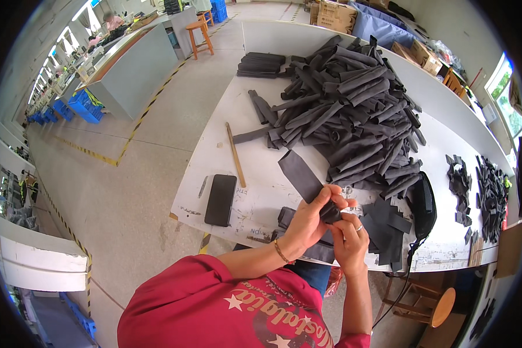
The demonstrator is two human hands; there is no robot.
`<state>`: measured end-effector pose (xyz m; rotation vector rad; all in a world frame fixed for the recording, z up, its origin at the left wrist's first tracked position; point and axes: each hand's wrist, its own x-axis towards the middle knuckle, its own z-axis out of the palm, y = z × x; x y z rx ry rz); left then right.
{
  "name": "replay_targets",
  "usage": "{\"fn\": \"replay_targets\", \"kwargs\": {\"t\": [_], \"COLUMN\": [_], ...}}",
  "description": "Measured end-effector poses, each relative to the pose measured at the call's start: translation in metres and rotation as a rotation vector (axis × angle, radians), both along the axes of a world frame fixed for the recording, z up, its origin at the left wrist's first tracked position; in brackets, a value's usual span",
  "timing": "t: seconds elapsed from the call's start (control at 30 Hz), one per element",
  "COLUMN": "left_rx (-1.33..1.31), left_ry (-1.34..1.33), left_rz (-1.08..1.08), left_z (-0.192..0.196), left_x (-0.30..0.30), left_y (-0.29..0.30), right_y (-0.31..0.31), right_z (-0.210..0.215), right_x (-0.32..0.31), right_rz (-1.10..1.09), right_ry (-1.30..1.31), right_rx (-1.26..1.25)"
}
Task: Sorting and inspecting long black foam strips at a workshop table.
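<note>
- Dark grey fabric strip [300,174], one, flat at its far end: centre of the frame, held above the table; its near end is bunched between the two hands.
- Left hand [308,225]: centre, just below the strip; thumb and fingers closed around the strip's near part. Braided bracelet [281,252] at the wrist.
- Right hand [350,236]: right of the left hand; fingertips pinched on the dark bunched end. Ring [359,228] on one finger.
- Flat dark pieces [383,227], several, overlapping: just right of the right hand, on the table.
- Folded dark pieces [320,253]: partly hidden beneath the left hand and forearm.
- Heap of dark fabric tubes [354,116], large, loose: upper centre-right.
- Neat stack of dark strips [261,65]: upper centre, left of the heap.
- Wooden stick [236,155], slim: left part of the table.
- Black smartphone [220,200], screen dark: below the stick.
- Black rounded object [424,204] with a cable: right of the flat pieces; kind unclear.
- Small dark scraps [491,200], second heap: far right.
- White table [206,156], marked and worn: beneath all the above.
- Wooden stool [444,307], round-seated: lower right.
- Blue crates [86,106]: upper left, on the floor.
- Cardboard boxes [336,16]: top edge, behind the table's raised panel.
</note>
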<state>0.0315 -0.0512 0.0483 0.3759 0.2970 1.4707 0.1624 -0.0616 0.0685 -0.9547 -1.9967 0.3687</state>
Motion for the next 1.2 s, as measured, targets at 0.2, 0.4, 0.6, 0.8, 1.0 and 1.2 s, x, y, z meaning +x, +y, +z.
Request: {"fn": "replay_targets", "kwargs": {"t": [0.2,0.4,0.6,0.8,1.0,1.2], "left_rx": [-0.035,0.125,0.209,0.009,0.075,0.024], "left_ry": [0.022,0.079,0.009,0.164,0.156,0.252], "left_rz": [0.048,0.082,-0.032,0.176,0.131,0.179], "left_z": [-0.002,-0.001,-0.007,-0.026,-0.026,-0.032], "left_x": [-0.001,-0.016,-0.019,-0.065,-0.071,-0.065], "left_y": [0.007,0.015,0.020,0.025,0.019,0.020], "right_y": [-0.005,-0.009,-0.005,-0.007,-0.006,-0.001], "right_z": [-0.007,-0.029,-0.013,-0.010,-0.014,-0.028], "right_x": [-0.017,-0.020,-0.025,-0.007,0.007,0.012], "right_rz": [0.021,-0.121,-0.025,-0.258,-0.199,-0.178], "right_ry": [0.605,0.804,1.017,0.463,0.427,0.631], "right_rx": [-0.610,-0.406,-0.782,-0.067,-0.074,-0.398]}}
